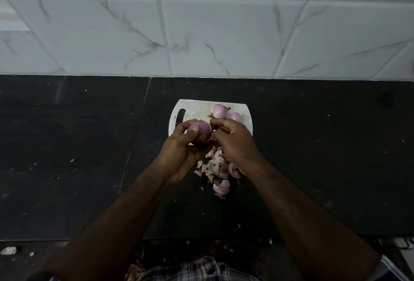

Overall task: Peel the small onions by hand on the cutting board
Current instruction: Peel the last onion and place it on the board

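The left hand (pixel 179 146) grips a small purple onion (pixel 200 130) above the near left part of the white cutting board (pixel 192 107), its thumb lying across the front of the bulb and its fingers curled round the back. The right hand (pixel 233 139) is just beside it, its fingers bent in against the right side of the same onion; the fingertips appear to be pinching at the skin there, though the exact hold is hidden by the knuckles.

Two more onions lie on the far part of the board: one (pixel 219 110) near the far edge, another (pixel 235 116) just to its right and partly hidden behind the right hand. Both look pale pink.

A heap of peeled skins (pixel 218 168) lies on the black counter (pixel 78 157) on the near side of the board, under and between the two wrists. Small scraps dot the counter around it. White marbled wall tiles (pixel 212 34) rise behind the counter. A checked shirt (pixel 201 269) shows at the bottom edge.
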Available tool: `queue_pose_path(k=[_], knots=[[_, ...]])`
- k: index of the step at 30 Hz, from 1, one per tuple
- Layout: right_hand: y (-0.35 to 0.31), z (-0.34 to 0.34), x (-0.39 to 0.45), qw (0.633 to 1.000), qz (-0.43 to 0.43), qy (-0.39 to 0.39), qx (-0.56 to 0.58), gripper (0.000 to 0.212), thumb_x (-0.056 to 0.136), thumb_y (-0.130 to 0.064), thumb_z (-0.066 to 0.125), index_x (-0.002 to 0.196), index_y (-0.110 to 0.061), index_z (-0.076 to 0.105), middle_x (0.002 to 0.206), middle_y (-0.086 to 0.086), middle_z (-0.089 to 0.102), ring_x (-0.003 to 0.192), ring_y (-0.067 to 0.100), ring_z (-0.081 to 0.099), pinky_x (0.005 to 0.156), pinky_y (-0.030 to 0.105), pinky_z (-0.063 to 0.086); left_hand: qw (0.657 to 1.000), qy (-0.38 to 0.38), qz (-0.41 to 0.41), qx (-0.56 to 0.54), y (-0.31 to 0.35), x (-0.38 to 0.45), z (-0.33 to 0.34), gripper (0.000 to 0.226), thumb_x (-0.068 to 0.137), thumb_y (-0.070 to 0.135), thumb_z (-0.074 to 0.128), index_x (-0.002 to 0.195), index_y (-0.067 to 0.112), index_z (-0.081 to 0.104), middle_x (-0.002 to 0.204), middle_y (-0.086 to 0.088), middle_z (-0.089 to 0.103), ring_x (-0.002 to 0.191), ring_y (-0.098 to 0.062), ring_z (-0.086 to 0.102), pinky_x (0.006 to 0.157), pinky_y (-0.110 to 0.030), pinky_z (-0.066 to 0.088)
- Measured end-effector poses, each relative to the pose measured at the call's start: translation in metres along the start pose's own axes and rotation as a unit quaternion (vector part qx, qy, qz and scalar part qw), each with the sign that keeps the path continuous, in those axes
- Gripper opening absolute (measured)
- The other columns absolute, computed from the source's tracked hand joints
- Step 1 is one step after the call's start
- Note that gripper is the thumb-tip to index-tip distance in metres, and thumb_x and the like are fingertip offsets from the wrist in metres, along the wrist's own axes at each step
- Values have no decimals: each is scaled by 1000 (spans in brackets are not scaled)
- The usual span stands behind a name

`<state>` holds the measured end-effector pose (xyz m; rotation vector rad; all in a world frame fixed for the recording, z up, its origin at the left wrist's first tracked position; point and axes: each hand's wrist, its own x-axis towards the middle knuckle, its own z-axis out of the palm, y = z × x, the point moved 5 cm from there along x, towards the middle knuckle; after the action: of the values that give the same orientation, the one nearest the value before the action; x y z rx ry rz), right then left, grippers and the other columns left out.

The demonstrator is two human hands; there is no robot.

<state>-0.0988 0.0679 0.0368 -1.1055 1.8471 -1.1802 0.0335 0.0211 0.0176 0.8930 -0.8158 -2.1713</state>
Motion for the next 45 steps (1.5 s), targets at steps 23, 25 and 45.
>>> queue_pose_path(k=[23,25,45], knots=[[10,-24,8,964,-84,100,-234,19,89,-9,65,104,-10,76,106,5,73,97,18,69,84,29,54,998,10,-31,51,5,-8,-11,27,99,17,57,126,12,56,129,-23,65,94,-27,70,69,-30,60],[17,-26,9,960,-75,82,-257,21,92,-8,62,108,-10,76,110,6,74,102,20,69,88,27,51,999,18,-37,30,6,-9,-14,31,99,17,57,129,9,56,131,-26,63,93,-27,68,66,-27,59],[-1,0,4,998,-21,-54,-15,37,78,-13,69,115,-16,71,105,-6,72,100,10,70,81,34,62,991,-33,15,127,9,-8,-13,52,82,17,70,132,14,59,110,-10,73,86,-20,74,67,-28,60]])
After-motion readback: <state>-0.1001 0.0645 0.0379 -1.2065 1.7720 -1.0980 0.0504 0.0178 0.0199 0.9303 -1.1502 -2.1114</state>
